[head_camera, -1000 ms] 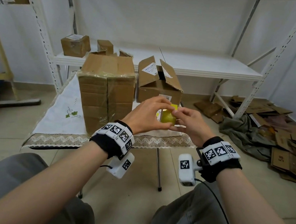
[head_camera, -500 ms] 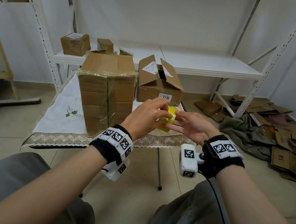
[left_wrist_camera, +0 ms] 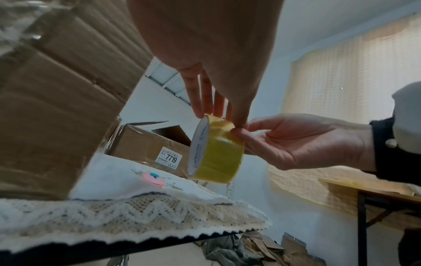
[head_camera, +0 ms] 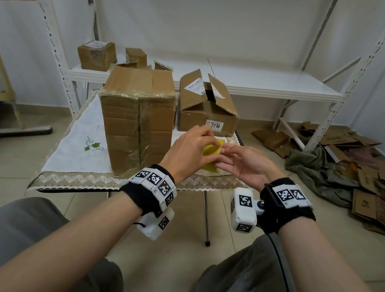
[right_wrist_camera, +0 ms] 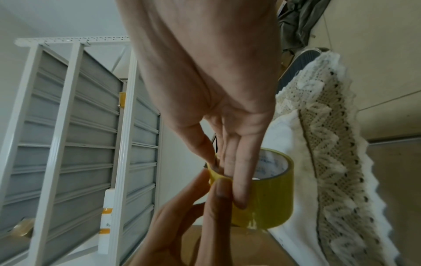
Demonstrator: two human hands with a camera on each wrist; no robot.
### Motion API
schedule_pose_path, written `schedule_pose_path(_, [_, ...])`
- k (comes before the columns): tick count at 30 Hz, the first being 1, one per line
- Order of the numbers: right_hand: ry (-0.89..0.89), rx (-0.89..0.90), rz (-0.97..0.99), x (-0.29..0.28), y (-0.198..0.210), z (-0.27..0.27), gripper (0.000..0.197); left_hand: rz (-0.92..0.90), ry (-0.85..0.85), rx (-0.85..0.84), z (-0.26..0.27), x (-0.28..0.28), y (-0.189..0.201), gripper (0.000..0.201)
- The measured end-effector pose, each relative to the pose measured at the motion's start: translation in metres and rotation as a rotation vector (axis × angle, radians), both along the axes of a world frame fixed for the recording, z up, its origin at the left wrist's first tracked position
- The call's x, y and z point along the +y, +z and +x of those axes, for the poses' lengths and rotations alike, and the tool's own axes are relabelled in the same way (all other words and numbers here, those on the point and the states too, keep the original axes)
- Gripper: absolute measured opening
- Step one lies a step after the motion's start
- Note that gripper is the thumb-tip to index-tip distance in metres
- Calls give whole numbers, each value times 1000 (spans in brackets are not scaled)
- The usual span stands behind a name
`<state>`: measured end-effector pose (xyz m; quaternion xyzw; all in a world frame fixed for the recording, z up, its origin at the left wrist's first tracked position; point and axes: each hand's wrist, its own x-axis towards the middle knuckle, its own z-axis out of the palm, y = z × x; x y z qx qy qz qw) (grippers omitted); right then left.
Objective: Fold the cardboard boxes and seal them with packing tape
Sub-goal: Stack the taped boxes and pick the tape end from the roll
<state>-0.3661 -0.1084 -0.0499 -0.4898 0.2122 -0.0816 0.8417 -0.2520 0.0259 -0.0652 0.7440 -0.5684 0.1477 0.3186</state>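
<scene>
A yellow packing tape roll (head_camera: 212, 149) is held in the air above the front edge of the cloth-covered table (head_camera: 77, 150). My left hand (head_camera: 199, 144) grips it from above with fingertips and thumb on its outer face (left_wrist_camera: 216, 156). From the right, palm up, my right hand (head_camera: 229, 155) pinches the roll, thumb on the top edge beside the left thumb and fingers behind it (right_wrist_camera: 271, 201). A tall taped cardboard box (head_camera: 137, 122) stands on the table to the left. An open-flapped box labelled 7719 (head_camera: 207, 108) sits behind the hands.
A small pink object (left_wrist_camera: 152, 177) lies on the cloth near the 7719 box. Small boxes (head_camera: 97, 55) stand on the white shelf (head_camera: 272, 82) behind. Flattened cardboard (head_camera: 368, 189) and a grey cloth heap (head_camera: 319, 168) cover the floor at right.
Both hands have carried the roll slightly forward and down. My right hand has turned palm up with its fingers stretched along the roll, and the left has shifted further over the top.
</scene>
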Motion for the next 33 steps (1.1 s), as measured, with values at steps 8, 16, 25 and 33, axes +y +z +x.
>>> schedule_pose_path(8, [48,-42,26,8,-1,4,19,-70,93,282,-4,-10,4,13])
schedule_pose_path(16, [3,13,71,9,-7,9,20,-49,-21,329,3,-10,-3,8])
schedule_pose_path(25, [6,18,88,10,-11,10,21,-43,-59,300,9,-9,-5,2])
schedule_pose_path(33, [-61,80,74,4,-12,9,21,59,-154,-65,8,5,-4,26])
